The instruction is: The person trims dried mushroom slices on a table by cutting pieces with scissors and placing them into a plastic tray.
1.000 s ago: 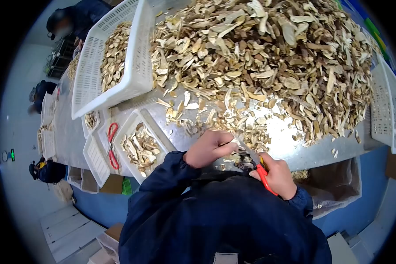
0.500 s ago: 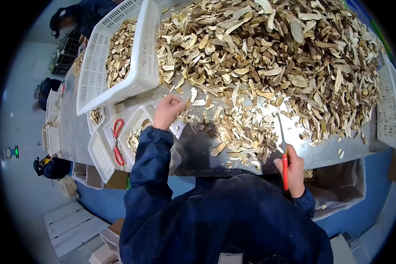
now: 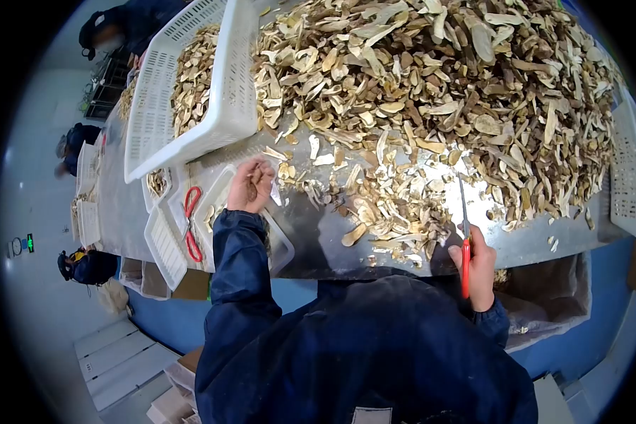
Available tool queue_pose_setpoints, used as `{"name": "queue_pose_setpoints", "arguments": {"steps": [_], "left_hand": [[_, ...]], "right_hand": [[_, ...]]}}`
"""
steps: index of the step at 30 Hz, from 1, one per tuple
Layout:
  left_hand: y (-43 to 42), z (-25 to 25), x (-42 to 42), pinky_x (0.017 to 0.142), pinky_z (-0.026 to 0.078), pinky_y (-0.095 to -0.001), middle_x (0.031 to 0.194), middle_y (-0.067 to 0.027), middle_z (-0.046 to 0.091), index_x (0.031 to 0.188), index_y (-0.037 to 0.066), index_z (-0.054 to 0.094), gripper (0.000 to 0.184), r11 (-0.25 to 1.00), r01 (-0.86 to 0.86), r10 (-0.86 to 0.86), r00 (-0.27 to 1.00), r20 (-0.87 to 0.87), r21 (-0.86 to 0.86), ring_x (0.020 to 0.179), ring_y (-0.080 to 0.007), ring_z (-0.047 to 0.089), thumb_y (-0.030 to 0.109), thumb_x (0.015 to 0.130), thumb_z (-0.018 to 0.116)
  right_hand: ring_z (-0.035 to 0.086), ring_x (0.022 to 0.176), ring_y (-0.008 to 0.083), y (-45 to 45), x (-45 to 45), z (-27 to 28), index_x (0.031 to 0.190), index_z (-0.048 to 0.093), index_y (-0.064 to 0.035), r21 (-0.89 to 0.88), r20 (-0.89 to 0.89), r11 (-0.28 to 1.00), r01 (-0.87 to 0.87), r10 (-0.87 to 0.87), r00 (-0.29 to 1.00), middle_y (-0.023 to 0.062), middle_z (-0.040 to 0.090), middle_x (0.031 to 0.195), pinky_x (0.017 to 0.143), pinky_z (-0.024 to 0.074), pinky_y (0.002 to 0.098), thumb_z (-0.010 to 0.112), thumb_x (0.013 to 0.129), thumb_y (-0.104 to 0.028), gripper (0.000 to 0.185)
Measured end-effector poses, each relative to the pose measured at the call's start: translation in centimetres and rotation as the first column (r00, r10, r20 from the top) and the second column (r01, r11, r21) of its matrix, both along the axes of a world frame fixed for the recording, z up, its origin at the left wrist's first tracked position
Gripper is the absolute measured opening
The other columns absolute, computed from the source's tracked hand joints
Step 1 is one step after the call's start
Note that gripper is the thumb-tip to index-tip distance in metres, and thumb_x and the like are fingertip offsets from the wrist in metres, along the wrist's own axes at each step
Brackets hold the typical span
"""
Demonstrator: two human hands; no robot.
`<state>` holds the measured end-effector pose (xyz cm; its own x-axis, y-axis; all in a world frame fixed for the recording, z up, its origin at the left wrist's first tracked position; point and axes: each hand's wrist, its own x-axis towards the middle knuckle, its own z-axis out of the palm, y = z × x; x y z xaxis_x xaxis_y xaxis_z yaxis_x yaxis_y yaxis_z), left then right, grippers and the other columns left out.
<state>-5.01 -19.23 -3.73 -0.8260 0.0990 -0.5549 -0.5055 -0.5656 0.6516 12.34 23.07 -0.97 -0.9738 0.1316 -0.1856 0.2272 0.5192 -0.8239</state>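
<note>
My left hand (image 3: 251, 185) is over the far edge of a small white tray (image 3: 281, 244) of dried slices, palm partly turned up and fingers curled; whether anything lies in them is too small to tell. In my right hand (image 3: 481, 267) are red-handled scissors (image 3: 466, 261), their blades pointing away from me over the metal table (image 3: 318, 240). Loose pale slices (image 3: 396, 205) are scattered between my hands. Beyond them rises a large heap of dried slices (image 3: 431, 85).
A large white basket (image 3: 231, 99) holds slices at the left. Another pair of red scissors (image 3: 192, 224) lies by an oblong white tray (image 3: 164, 247). A white crate (image 3: 627, 166) stands at the right, a lined bin (image 3: 551, 297) below the edge. Other people (image 3: 124, 28) are at the left.
My left hand has moved from the middle to the left, over the small tray, and turned its palm up. My right hand has shifted right with the scissors, which now point away from me.
</note>
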Motion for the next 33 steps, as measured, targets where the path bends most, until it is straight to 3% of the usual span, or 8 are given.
{"name": "queue_pose_setpoints", "arguments": {"steps": [8,12,13,16,18,24,29,33], "left_hand": [[4.3,-1.7,1.2,0.073,0.048,-0.0373,0.083,-0.0124,0.061,0.086,0.003,0.065,0.019,-0.075,-0.112,-0.611,0.791,-0.043,-0.991,0.075,-0.0291,0.060,0.016,0.073,0.070],[3.7,-2.1,0.8,0.066,0.048,-0.0359,0.080,-0.0114,0.060,0.089,0.005,0.063,0.016,-0.013,-0.159,-0.665,0.739,-0.110,-0.987,0.078,-0.0266,0.060,0.016,0.077,0.066],[2.9,-1.8,0.4,0.062,0.047,-0.0330,0.081,-0.0091,0.060,0.091,0.006,0.062,0.015,0.326,-0.016,-0.518,0.833,-0.193,-0.945,0.077,-0.0231,0.059,0.015,0.079,0.064],[-0.2,-1.2,-1.3,0.052,0.042,-0.0243,0.081,-0.0026,0.056,0.097,0.007,0.059,0.013,0.980,0.106,-0.134,0.978,-0.161,-0.169,0.073,-0.0133,0.055,0.013,0.086,0.060],[-1.1,-0.8,-2.3,0.047,0.036,-0.0184,0.081,0.0010,0.053,0.101,0.008,0.058,0.012,0.870,0.118,-0.031,0.982,-0.185,0.478,0.069,-0.0076,0.051,0.012,0.089,0.057],[1.5,-0.7,-4.9,0.047,0.037,-0.0173,0.085,-0.0002,0.056,0.105,0.006,0.060,0.020,0.974,0.145,-0.162,0.983,-0.087,-0.174,0.068,-0.0095,0.054,0.019,0.090,0.061],[3.3,-2.5,-6.7,0.062,0.048,-0.0320,0.081,-0.0084,0.063,0.093,0.004,0.063,0.031,-0.106,-0.105,-0.521,0.853,-0.035,-0.989,0.068,-0.0191,0.058,0.028,0.077,0.074],[3.9,-2.7,-6.5,0.071,0.049,-0.0373,0.083,-0.0166,0.065,0.091,0.001,0.062,0.033,-0.007,-0.167,-0.605,0.786,-0.128,-0.986,0.076,-0.0299,0.063,0.025,0.073,0.075]], "right_hand": [[0.051,0.049,0.0243,-0.1,0.1,-1.5,0.113,0.055,0.0005,0.027,-0.031,0.999,0.032,-0.031,0.999,0.0117,0.053,0.060,0.051,0.0417,0.0335,0.073,0.082,-0.024,0.044],[0.053,0.050,0.0245,-0.2,0.5,-1.5,0.113,0.055,0.0005,0.032,-0.045,0.998,0.055,-0.053,0.998,0.0124,0.055,0.061,0.051,0.0425,0.0335,0.073,0.080,-0.021,0.043],[0.054,0.050,0.0245,-0.2,0.4,-1.4,0.113,0.055,0.0005,0.038,-0.043,0.998,0.057,-0.055,0.998,0.0126,0.055,0.062,0.051,0.0426,0.0335,0.074,0.080,-0.020,0.043],[0.055,0.051,0.0242,-0.4,0.3,-1.4,0.112,0.055,0.0010,0.058,-0.020,0.996,0.065,-0.064,0.998,0.0131,0.056,0.062,0.052,0.0430,0.0334,0.074,0.079,-0.018,0.043],[0.055,0.051,0.0241,-0.5,0.3,-1.5,0.112,0.055,0.0016,0.068,-0.020,0.995,0.066,-0.065,0.998,0.0133,0.056,0.062,0.052,0.0431,0.0334,0.075,0.078,-0.016,0.043],[0.055,0.051,0.0242,-0.9,0.2,-1.0,0.111,0.056,0.0017,0.055,-0.042,0.995,0.082,-0.079,0.996,0.0137,0.057,0.062,0.052,0.0437,0.0334,0.075,0.077,-0.015,0.042],[0.049,0.050,0.0195,-1.2,0.3,-1.5,0.110,0.057,0.0003,0.035,-0.075,0.995,0.096,-0.093,0.993,0.0104,0.053,0.060,0.051,0.0402,0.0324,0.073,0.078,-0.014,0.039],[0.052,0.050,0.0217,-1.3,0.3,-1.3,0.110,0.057,0.0002,0.068,-0.084,0.993,0.095,-0.089,0.993,0.0113,0.054,0.060,0.051,0.0412,0.0330,0.073,0.078,-0.014,0.039]]}}
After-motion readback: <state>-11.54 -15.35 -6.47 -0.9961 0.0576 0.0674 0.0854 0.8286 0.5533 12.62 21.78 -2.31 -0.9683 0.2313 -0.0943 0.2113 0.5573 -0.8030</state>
